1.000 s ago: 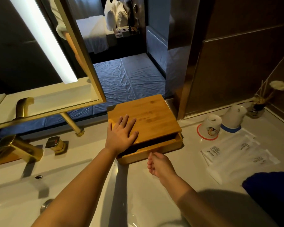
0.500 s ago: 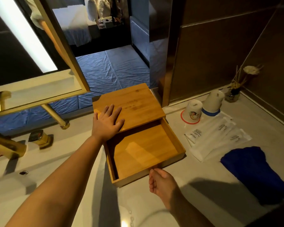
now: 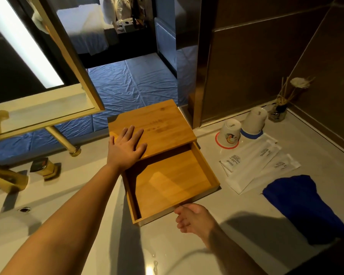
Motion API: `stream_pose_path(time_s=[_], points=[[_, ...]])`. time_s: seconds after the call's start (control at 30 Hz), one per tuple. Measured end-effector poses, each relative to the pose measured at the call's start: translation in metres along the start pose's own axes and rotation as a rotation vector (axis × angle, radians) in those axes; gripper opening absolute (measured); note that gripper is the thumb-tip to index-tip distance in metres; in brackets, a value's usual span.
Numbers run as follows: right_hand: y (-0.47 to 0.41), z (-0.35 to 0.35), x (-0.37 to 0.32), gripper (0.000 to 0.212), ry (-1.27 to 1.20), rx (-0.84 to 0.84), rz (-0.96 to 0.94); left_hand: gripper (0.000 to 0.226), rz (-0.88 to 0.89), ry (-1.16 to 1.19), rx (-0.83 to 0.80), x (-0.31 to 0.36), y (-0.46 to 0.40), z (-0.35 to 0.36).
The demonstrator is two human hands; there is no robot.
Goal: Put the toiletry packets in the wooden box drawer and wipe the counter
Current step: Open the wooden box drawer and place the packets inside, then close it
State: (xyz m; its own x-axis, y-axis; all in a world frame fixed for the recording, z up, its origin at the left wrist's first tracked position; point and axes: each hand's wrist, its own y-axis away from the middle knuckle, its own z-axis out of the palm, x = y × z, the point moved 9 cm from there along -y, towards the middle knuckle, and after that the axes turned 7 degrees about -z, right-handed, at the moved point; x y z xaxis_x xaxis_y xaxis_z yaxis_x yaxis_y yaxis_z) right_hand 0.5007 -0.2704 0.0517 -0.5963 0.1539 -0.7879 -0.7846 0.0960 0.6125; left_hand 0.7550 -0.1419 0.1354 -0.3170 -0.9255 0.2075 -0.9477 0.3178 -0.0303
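I am pressing my left hand (image 3: 127,149) flat, fingers spread and gripping nothing, on the lid of the flat bamboo wooden box (image 3: 153,128), which is sitting at 12 o'clock on the pale glossy worktop (image 3: 246,231). Its shallow wooden drawer (image 3: 173,185) is standing pulled out toward me, bare inside. My right hand (image 3: 193,217) is sitting at the drawer's front edge at 6 o'clock; its fingers are loosely curled, and I cannot tell whether that grip is touching the wood or holding anything.

The white printed toiletry packets (image 3: 254,165) are lying overlapped on the worktop at 3 o'clock of the drawer, just beside it and outside it. A crumpled dark blue cloth (image 3: 298,205) is lying at 4 o'clock, near the packets' lower corner. Behind the packets, at 1 o'clock, 2 upturned white paper cups (image 3: 242,128) are standing side by side, with a small reed diffuser jar (image 3: 278,112) in the corner beyond. The brass tap (image 3: 6,175) is sitting at 9 o'clock.
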Motion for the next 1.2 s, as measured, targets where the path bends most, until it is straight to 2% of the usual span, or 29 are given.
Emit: stream_pose_path(time_s=[0.07, 0.13, 0.23, 0.3, 0.33, 0.4, 0.47, 0.63, 0.73, 0.8, 0.9, 0.97, 1.03, 1.1, 1.2], points=[[0.001, -0.026, -0.012, 0.013, 0.345, -0.052, -0.041, 0.065, 0.001, -0.002, -0.002, -0.001, -0.001, 0.001], [0.002, -0.068, -0.033, 0.014, 0.619, -0.02, -0.123, 0.065, -0.001, -0.013, -0.001, -0.001, -0.001, 0.0], [0.008, -0.14, -0.086, 0.021, 0.84, 0.198, -0.351, 0.066, -0.01, -0.024, 0.001, -0.001, -0.001, -0.001], [0.011, -0.178, -0.117, 0.017, 1.119, 0.383, -0.555, 0.066, -0.013, -0.027, 0.003, 0.0, 0.0, -0.001], [0.009, -0.188, -0.125, 0.026, 1.3, 0.408, -0.616, 0.065, -0.015, -0.029, 0.004, 0.0, 0.0, -0.001], [-0.008, -0.2, -0.12, 0.038, 1.599, 0.288, -0.621, 0.065, -0.019, -0.029, 0.004, 0.0, 0.0, -0.001], [-0.022, -0.208, -0.111, 0.041, 1.731, 0.159, -0.596, 0.065, -0.022, -0.025, 0.003, 0.0, 0.0, -0.002], [-0.034, -0.208, -0.109, 0.037, 1.811, 0.041, -0.66, 0.064, -0.038, -0.03, -0.007, 0.001, 0.001, -0.001], [-0.032, -0.205, -0.114, 0.032, 1.779, 0.023, -0.715, 0.064, -0.036, -0.024, -0.012, 0.001, 0.001, -0.001], [-0.024, -0.203, -0.128, 0.028, 1.674, 0.111, -0.781, 0.063, -0.037, -0.026, -0.013, 0.001, 0.001, -0.001], [0.004, -0.201, -0.168, 0.022, 1.388, 0.353, -0.917, 0.062, -0.049, -0.024, -0.002, 0.001, 0.001, -0.002], [0.024, -0.182, -0.195, 0.021, 1.202, 0.416, -1.042, 0.061, -0.05, -0.031, 0.0, 0.001, 0.001, -0.001], [0.046, -0.133, -0.216, 0.018, 1.153, 0.352, -1.258, 0.06, -0.048, -0.038, -0.003, -0.001, 0.0, 0.0], [0.062, -0.069, -0.22, 0.016, 1.196, 0.206, -1.471, 0.06, -0.045, -0.043, 0.001, -0.001, 0.0, 0.001], [0.064, 0.018, -0.192, 0.023, 1.304, -0.057, -1.606, 0.061, -0.048, -0.048, 0.016, -0.001, 0.0, 0.0]])
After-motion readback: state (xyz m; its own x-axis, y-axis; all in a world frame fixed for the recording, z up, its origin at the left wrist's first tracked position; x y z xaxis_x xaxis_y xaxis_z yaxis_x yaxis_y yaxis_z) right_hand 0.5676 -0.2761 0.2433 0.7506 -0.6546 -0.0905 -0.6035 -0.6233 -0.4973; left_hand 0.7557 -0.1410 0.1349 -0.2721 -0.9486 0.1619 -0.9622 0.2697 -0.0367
